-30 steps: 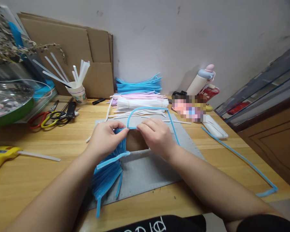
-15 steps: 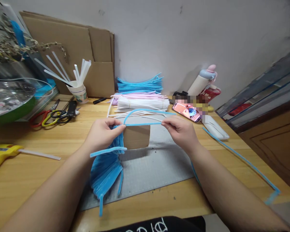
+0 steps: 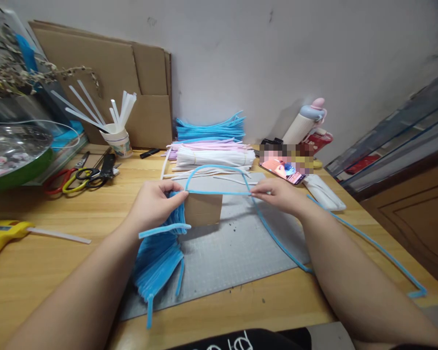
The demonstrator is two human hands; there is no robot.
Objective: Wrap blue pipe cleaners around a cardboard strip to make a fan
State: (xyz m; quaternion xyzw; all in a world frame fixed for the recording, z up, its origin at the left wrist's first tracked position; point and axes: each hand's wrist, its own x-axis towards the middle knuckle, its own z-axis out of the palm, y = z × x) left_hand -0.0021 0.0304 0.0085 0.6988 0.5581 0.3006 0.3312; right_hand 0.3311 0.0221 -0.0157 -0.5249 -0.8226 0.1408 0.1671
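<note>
My left hand (image 3: 156,204) is closed at the upper left of a small cardboard piece (image 3: 204,210), gripping it where blue pipe cleaner is wound around it. A thick fan of wound blue pipe cleaners (image 3: 158,267) hangs below that hand, with loose ends sticking out. From my left fingertips a blue pipe cleaner (image 3: 219,193) runs straight along the cardboard's top edge to my right hand (image 3: 282,194), which pinches it between thumb and fingers. The same strand appears to loop above and trail down to the right, partly behind my right forearm.
A grey cutting mat (image 3: 237,257) lies beneath. Behind it are bundles of blue (image 3: 209,129), pink and white (image 3: 215,158) pipe cleaners. Scissors (image 3: 71,182), a yellow glue gun (image 3: 7,236) and a cup of glue sticks (image 3: 117,141) stand left. A phone (image 3: 282,170) and bottle (image 3: 302,124) are right.
My right hand has moved slightly right and down along the pipe cleaner. The strand's loop is now rounder, and its trailing part has swung into view beside my right forearm.
</note>
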